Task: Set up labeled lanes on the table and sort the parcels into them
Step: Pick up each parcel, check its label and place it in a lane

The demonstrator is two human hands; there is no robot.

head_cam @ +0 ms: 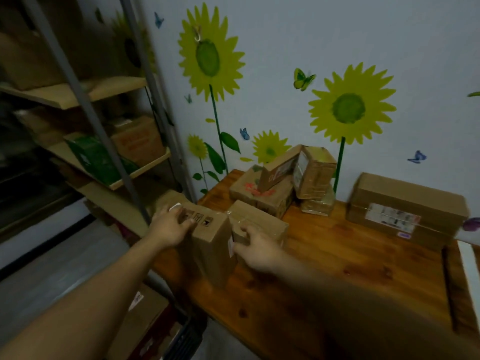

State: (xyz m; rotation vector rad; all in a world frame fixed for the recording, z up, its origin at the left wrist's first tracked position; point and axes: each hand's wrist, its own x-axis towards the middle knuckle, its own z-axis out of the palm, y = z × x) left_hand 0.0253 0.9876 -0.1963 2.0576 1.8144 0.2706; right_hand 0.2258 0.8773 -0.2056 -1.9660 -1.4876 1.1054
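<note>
I am gripping the upright carton (211, 245) with both hands. My left hand (172, 226) is curling its fingers over the top left edge, and my right hand (255, 249) is curling round the right side, at the seam where the taped box (262, 220) is touching it. The carton is standing at the left edge of the wooden table (350, 258), close to the metal shelving (104, 131) that is rising just beside that edge. In front of me and to the right, a broad stretch of tabletop is lying bare.

Against the wall, a pile of parcels (285, 183) is leaning together, some tilted on others. The large box (405, 216) is sitting well apart from them, near the right edge, with a white strip (470, 266) lying close by. The wall (285, 35) is showing sunflower and butterfly stickers. A green packet (96, 159) is resting on a shelf beside more cartons.

Small handling symbols are showing on top of my carton, and a white label on its side. A long label is crossing the large box, and red print is marking one piled parcel. All of it is too blurred to read.
</note>
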